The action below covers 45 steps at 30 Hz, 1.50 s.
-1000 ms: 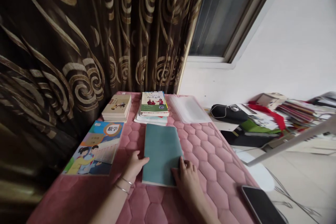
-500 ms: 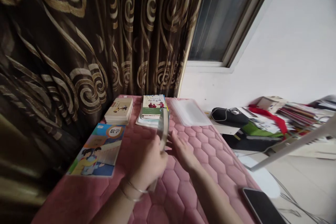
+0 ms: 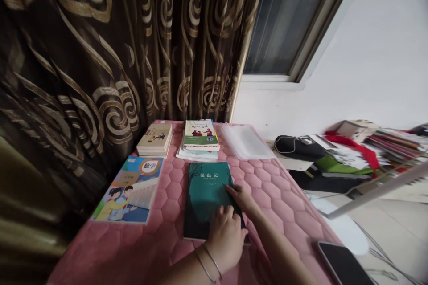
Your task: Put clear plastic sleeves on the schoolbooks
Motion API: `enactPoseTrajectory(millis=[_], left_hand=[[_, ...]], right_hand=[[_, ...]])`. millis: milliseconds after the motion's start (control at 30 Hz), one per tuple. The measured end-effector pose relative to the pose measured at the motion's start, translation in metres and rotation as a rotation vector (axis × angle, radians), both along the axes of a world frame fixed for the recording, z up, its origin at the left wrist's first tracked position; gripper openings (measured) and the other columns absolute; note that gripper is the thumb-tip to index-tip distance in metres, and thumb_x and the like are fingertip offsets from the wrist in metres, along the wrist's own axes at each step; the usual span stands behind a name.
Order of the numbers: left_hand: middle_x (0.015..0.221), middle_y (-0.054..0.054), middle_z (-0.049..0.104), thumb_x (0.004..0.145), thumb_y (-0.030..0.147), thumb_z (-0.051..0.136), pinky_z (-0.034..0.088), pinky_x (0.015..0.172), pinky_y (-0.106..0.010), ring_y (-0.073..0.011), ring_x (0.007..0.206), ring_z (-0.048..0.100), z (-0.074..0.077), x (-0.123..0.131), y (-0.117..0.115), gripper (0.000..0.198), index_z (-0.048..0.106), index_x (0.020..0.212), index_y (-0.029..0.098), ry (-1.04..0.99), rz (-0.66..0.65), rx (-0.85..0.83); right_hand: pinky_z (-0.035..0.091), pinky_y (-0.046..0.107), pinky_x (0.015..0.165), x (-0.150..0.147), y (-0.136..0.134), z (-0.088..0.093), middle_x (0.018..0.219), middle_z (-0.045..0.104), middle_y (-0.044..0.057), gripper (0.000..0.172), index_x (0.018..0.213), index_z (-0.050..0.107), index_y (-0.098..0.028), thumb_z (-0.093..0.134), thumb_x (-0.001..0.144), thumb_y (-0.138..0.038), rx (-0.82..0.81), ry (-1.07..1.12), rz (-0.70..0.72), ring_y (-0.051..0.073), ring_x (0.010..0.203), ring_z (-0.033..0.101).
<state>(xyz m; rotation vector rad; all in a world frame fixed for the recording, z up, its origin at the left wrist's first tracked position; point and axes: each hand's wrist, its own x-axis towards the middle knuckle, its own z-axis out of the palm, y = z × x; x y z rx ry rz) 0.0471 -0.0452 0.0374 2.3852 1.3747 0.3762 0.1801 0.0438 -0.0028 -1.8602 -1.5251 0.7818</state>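
The dark green book point(image 3: 204, 189) lies flat on the quilted pink table cover point(image 3: 267, 187), with the left hand point(image 3: 227, 237) spread flat on its near corner, the right hand point(image 3: 243, 197) fingertip-pressing its right edge, open quilting rightward, a glossy maths textbook point(image 3: 130, 189) just left, and a stack of books point(image 3: 200, 136) just beyond.

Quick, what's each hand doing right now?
Left hand: open, flat on the green book.
Right hand: open, fingertips on its right edge.
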Motion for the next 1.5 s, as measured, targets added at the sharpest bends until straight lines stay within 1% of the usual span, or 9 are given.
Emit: enactPoseTrajectory(millis=[167, 300, 467, 600, 767, 967, 1233, 1367, 1500], left_hand=[[0.139, -0.016, 0.047, 0.088, 0.036, 0.056, 0.03, 0.109, -0.058, -0.0348, 0.131, 0.04, -0.039, -0.015, -0.016, 0.042, 0.055, 0.124, 0.015, 0.027, -0.097, 0.176], [0.145, -0.011, 0.045, 0.092, 0.037, 0.05, 0.03, 0.113, -0.049, -0.0274, 0.135, 0.038, -0.047, -0.035, -0.014, 0.045, 0.047, 0.133, 0.018, -0.023, -0.188, 0.193], [0.146, -0.016, 0.042, 0.094, 0.024, 0.041, 0.031, 0.111, -0.053, -0.0294, 0.136, 0.037, -0.032, -0.062, 0.049, 0.042, 0.047, 0.133, 0.01, 0.083, -0.019, 0.154], [0.148, -0.018, 0.039, 0.095, 0.021, 0.033, 0.024, 0.114, -0.054, -0.0296, 0.139, 0.032, -0.029, -0.059, 0.117, 0.046, 0.044, 0.137, 0.007, 0.193, 0.048, 0.182], [0.153, -0.012, 0.031, 0.093, 0.029, 0.037, 0.014, 0.117, -0.051, -0.0275, 0.142, 0.025, -0.041, -0.046, 0.15, 0.053, 0.035, 0.145, 0.016, 0.223, 0.0, 0.179], [0.154, -0.012, 0.029, 0.093, 0.037, 0.035, 0.017, 0.116, -0.05, -0.0267, 0.142, 0.026, -0.044, -0.052, 0.146, 0.056, 0.037, 0.144, 0.014, 0.178, 0.126, 0.211], [0.153, -0.017, 0.028, 0.093, 0.044, 0.037, 0.024, 0.114, -0.05, -0.033, 0.141, 0.027, -0.038, -0.077, 0.145, 0.063, 0.036, 0.144, 0.008, 0.217, 0.268, 0.202], [0.152, -0.02, 0.03, 0.093, 0.034, 0.036, 0.025, 0.112, -0.054, -0.0334, 0.141, 0.026, -0.037, -0.078, 0.115, 0.057, 0.037, 0.143, 0.006, 0.244, 0.311, 0.195], [0.153, -0.013, 0.03, 0.092, 0.025, 0.035, 0.023, 0.114, -0.053, -0.0286, 0.142, 0.026, -0.042, -0.066, 0.064, 0.054, 0.036, 0.144, 0.011, 0.231, 0.147, 0.232]], right_hand=[[0.042, 0.028, 0.062, 0.001, 0.006, 0.009, 0.083, 0.071, 0.014, 0.031, 0.081, 0.065, -0.012, 0.054, 0.084, -0.041, -0.103, -0.263, 0.022, 0.025, 0.079, 0.065], [0.042, 0.029, 0.063, 0.001, -0.001, 0.016, 0.085, 0.07, 0.016, 0.032, 0.084, 0.065, -0.011, 0.055, 0.085, -0.041, -0.153, -0.389, 0.042, 0.026, 0.083, 0.065], [0.044, 0.036, 0.082, -0.016, -0.013, 0.025, 0.111, 0.063, 0.02, 0.028, 0.107, 0.061, -0.011, 0.051, 0.088, -0.029, 0.086, -0.616, -0.005, 0.03, 0.105, 0.059], [0.038, 0.037, 0.101, -0.053, 0.011, 0.028, 0.134, 0.053, 0.018, 0.042, 0.128, 0.054, -0.011, 0.037, 0.094, -0.028, 0.309, -0.452, 0.186, 0.025, 0.123, 0.049], [0.019, 0.048, 0.114, -0.075, 0.048, 0.007, 0.154, 0.027, 0.011, 0.057, 0.147, 0.033, -0.015, 0.023, 0.098, -0.043, 0.162, -0.394, 0.462, 0.023, 0.144, 0.019], [0.01, 0.044, 0.117, -0.042, 0.045, -0.012, 0.154, 0.022, 0.014, 0.067, 0.146, 0.03, -0.005, 0.023, 0.097, -0.05, 0.09, -0.651, 0.244, 0.023, 0.144, 0.017], [0.015, 0.05, 0.115, -0.035, 0.043, -0.003, 0.155, 0.021, 0.013, 0.065, 0.147, 0.027, -0.005, 0.02, 0.098, -0.048, 0.023, -0.682, 0.12, 0.024, 0.144, 0.016], [0.009, 0.055, 0.114, -0.04, 0.018, 0.0, 0.154, 0.02, 0.018, 0.064, 0.145, 0.03, -0.002, 0.022, 0.098, -0.045, 0.072, -0.766, 0.121, 0.028, 0.144, 0.015], [0.008, 0.053, 0.115, -0.054, -0.038, -0.01, 0.153, 0.024, 0.016, 0.06, 0.145, 0.034, -0.006, 0.025, 0.098, -0.042, 0.175, -0.759, 0.253, 0.028, 0.144, 0.015]])
